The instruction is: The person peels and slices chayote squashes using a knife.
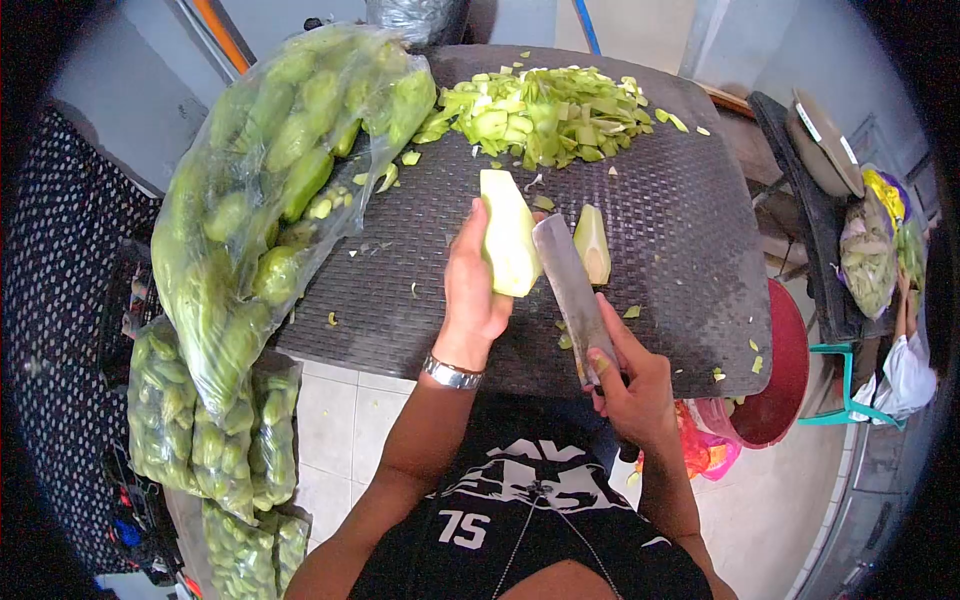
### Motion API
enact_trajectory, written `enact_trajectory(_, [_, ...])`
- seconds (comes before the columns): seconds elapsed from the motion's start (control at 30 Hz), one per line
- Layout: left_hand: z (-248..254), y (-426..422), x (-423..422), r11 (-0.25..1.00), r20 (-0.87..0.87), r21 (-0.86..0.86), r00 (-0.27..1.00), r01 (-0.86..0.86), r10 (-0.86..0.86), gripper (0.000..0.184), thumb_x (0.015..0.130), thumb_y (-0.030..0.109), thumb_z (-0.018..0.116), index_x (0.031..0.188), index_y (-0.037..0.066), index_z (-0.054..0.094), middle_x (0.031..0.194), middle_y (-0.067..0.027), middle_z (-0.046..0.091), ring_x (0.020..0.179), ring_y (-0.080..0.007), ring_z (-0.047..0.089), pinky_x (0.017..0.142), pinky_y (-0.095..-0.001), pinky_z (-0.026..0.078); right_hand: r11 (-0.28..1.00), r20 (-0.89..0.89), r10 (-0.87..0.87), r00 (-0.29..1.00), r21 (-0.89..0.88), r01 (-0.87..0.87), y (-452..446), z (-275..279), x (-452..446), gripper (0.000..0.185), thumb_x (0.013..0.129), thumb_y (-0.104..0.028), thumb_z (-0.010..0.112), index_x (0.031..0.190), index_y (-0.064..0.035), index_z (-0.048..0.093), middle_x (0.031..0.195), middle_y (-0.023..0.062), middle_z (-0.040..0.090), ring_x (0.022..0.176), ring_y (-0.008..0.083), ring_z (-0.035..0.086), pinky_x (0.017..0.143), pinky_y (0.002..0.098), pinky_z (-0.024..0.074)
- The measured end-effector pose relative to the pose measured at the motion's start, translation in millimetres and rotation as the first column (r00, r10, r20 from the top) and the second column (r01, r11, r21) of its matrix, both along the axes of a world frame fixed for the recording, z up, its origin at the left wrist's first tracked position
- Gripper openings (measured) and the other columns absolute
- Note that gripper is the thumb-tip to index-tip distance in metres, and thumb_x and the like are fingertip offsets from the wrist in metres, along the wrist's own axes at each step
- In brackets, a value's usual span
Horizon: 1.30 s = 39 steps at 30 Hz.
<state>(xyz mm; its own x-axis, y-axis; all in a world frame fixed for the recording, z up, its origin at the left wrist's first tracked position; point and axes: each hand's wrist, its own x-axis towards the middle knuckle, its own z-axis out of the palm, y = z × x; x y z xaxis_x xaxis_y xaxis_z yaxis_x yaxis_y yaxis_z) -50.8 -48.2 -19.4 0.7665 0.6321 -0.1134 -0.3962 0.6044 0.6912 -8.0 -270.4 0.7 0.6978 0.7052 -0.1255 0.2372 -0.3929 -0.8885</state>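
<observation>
A: Doing what?
B: Probably trimming. Clasping pale fruit (510, 238) in left hand (469, 288) above table (380, 270); gripping knife (570, 276) in right hand (637, 390), pointing tip near fruit.
A: Needing what next?
B: Probably calling for firm hold, careful knife angle.

The head view looks forward and down, close above the table (690, 250).

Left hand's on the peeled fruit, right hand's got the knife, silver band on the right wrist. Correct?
One miss: the head view shows the silver band on the left wrist, not the right. The rest stands: left hand on the peeled fruit, right hand holding the knife.
</observation>
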Motion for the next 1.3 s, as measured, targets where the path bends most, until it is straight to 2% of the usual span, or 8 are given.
enact_trajectory(0.07, [4, -5, 1, 0.998, -0.054, -0.028, 0.997, -0.051, 0.049, 0.048, 0.109, 0.046, 0.045, 0.129, 0.005, 0.060, 0.117, -0.0141, 0.072, 0.103, -0.0244, 0.071, 0.090, -0.0388, 0.057, 0.999, -0.091, -0.003, 0.996, -0.054, -0.002, 2, 15, -1, 0.058, 0.098, -0.008, 0.063, 0.153, -0.0135, 0.048, 0.118, 0.0245, 0.071, 0.080, 0.0241, 0.078, 0.071, 0.0366, 0.0594])
enact_trajectory(0.2, [-2, -4, 2, 0.998, -0.060, -0.038, 0.997, -0.055, 0.052, 0.049, 0.109, 0.046, 0.045, 0.129, 0.004, 0.060, 0.112, -0.0141, 0.072, 0.100, -0.0257, 0.072, 0.088, -0.0402, 0.058, 0.998, 0.043, 0.051, 0.998, 0.019, -0.052, -2, 5, 5, 0.057, 0.097, -0.007, 0.064, 0.152, -0.0141, 0.050, 0.117, 0.0242, 0.072, 0.071, 0.0217, 0.076, 0.068, 0.0361, 0.0585])
enact_trajectory(0.53, [4, 8, -5, 0.974, 0.068, 0.005, 0.972, 0.227, -0.227, 0.054, 0.110, 0.048, 0.039, 0.133, 0.002, 0.056, 0.114, -0.0189, 0.070, 0.100, -0.0335, 0.071, 0.091, -0.0484, 0.057, 0.971, 0.126, 0.239, 0.963, -0.002, -0.240, -24, 9, 29, 0.055, 0.098, -0.007, 0.064, 0.151, -0.0161, 0.052, 0.111, 0.0214, 0.074, 0.067, 0.0182, 0.072, 0.066, 0.0346, 0.0567])
enact_trajectory(0.77, [-3, -4, -1, 0.976, 0.115, -0.122, 0.979, 0.180, -0.166, 0.056, 0.110, 0.049, 0.037, 0.138, 0.004, 0.053, 0.121, -0.0196, 0.067, 0.106, -0.0367, 0.068, 0.099, -0.0534, 0.053, 0.993, -0.367, 0.117, 0.923, 0.063, -0.101, -13, -11, 16, 0.058, 0.103, -0.009, 0.058, 0.157, -0.0212, 0.045, 0.077, -0.0002, 0.065, 0.058, 0.0070, 0.053, 0.053, 0.0255, 0.0494])
enact_trajectory(0.97, [-10, -22, 9, 0.992, 0.077, -0.128, 0.997, 0.001, 0.009, 0.060, 0.110, 0.051, 0.033, 0.133, -0.001, 0.054, 0.119, -0.0201, 0.068, 0.102, -0.0355, 0.068, 0.099, -0.0507, 0.053, 0.992, -0.350, 0.117, 0.929, 0.087, -0.092, -8, -13, 5, 0.059, 0.104, -0.010, 0.056, 0.160, -0.0220, 0.040, 0.081, 0.0034, 0.066, 0.061, 0.0074, 0.056, 0.050, 0.0251, 0.0485])
enact_trajectory(1.13, [-12, -37, 16, 0.975, 0.060, -0.081, 0.976, -0.206, 0.211, 0.067, 0.110, 0.055, 0.028, 0.127, -0.003, 0.058, 0.114, -0.0195, 0.069, 0.101, -0.0333, 0.069, 0.096, -0.0463, 0.053, 0.989, -0.516, 0.121, 0.848, 0.138, -0.057, -7, -12, 2, 0.057, 0.105, -0.012, 0.056, 0.160, -0.0136, 0.038, 0.083, 0.0044, 0.065, 0.059, 0.0090, 0.056, 0.046, 0.0240, 0.0451])
enact_trajectory(1.23, [-22, -42, 15, 0.986, 0.018, 0.044, 0.987, -0.159, 0.158, 0.071, 0.109, 0.061, 0.027, 0.128, -0.001, 0.058, 0.118, -0.0191, 0.068, 0.101, -0.0329, 0.069, 0.097, -0.0464, 0.053, 0.973, -0.619, 0.187, 0.763, 0.222, -0.058, -2, -11, -2, 0.058, 0.106, -0.013, 0.056, 0.160, -0.0114, 0.036, 0.081, 0.0047, 0.063, 0.057, 0.0103, 0.055, 0.044, 0.0249, 0.0441])
enact_trajectory(1.3, [-22, -45, 13, 0.986, 0.043, -0.091, 0.988, -0.141, 0.145, 0.072, 0.108, 0.063, 0.027, 0.130, 0.001, 0.057, 0.119, -0.0191, 0.067, 0.101, -0.0336, 0.069, 0.096, -0.0471, 0.053, 0.959, -0.682, 0.218, 0.698, 0.281, -0.025, 0, -10, -2, 0.058, 0.106, -0.013, 0.055, 0.160, -0.0108, 0.035, 0.079, 0.0056, 0.063, 0.056, 0.0109, 0.055, 0.043, 0.0256, 0.0441])
